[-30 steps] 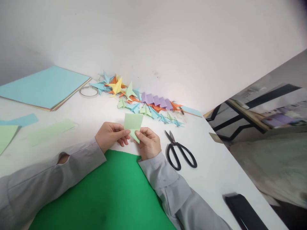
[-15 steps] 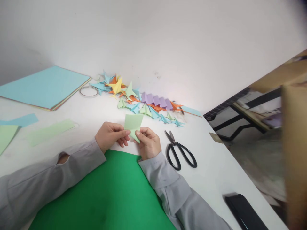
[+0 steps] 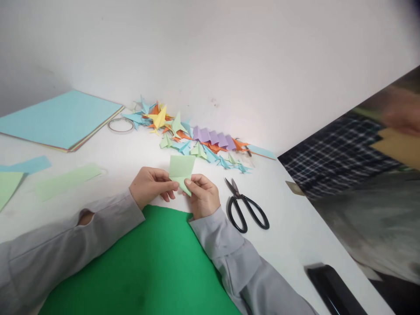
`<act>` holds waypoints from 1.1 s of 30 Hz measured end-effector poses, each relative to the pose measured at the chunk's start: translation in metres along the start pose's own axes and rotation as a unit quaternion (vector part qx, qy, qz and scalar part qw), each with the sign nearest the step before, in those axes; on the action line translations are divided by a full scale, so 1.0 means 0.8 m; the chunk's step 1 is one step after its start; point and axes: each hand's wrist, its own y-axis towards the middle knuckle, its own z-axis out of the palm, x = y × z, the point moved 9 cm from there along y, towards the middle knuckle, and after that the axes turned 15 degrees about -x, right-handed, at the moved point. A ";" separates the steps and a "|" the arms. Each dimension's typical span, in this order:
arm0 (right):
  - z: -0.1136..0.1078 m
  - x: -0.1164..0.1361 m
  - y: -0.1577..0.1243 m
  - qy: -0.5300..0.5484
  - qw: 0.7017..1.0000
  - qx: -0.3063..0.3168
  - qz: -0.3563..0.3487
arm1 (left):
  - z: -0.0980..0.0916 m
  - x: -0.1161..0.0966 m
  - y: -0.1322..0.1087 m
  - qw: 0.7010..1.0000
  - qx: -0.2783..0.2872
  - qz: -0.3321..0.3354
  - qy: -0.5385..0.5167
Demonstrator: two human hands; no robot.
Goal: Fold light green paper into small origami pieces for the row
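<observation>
Between both hands is a small piece of light green paper [image 3: 182,166], with a crease across its middle and a lower part folded to a slanted edge. My left hand [image 3: 152,186] pinches its lower left side between thumb and fingers. At the lower right, my right hand [image 3: 204,194] grips the paper, thumb on top and fingers behind. Just to the right of that hand lie black-handled scissors [image 3: 241,199], blades slightly apart. Beyond the paper is a row of folded paper cranes [image 3: 160,118] in several colours, along with a pleated purple paper piece [image 3: 215,137].
A stack of coloured sheets [image 3: 62,118] and a tape ring [image 3: 120,125] lie at the back left. Green strips [image 3: 68,181] and a blue strip [image 3: 31,164] are nearer. A black phone-like object [image 3: 334,288] sits at the right edge. A person in checked cloth [image 3: 331,144] is beyond it.
Both hands and the green paper stay almost where they were. At the right, beyond the table edge, a person in checked cloth has moved into view, with a blurred hand.
</observation>
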 end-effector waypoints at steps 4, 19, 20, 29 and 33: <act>0.000 0.000 0.000 0.002 1.000 0.001 -0.003 | -0.001 0.000 0.000 1.000 -0.004 0.003 0.001; 0.001 0.001 -0.001 -0.016 1.000 0.007 -0.003 | 0.000 0.002 -0.001 0.999 -0.004 -0.029 -0.041; 0.001 0.000 -0.002 -0.017 1.000 0.013 -0.003 | 0.002 0.002 -0.001 0.999 0.003 -0.028 -0.037; 0.004 -0.002 -0.005 -0.067 0.996 0.054 -0.018 | 0.015 0.007 -0.005 0.995 0.086 -0.019 0.043; 0.003 -0.001 -0.006 -0.073 0.996 0.059 -0.012 | 0.018 0.012 -0.007 0.990 0.124 -0.028 0.064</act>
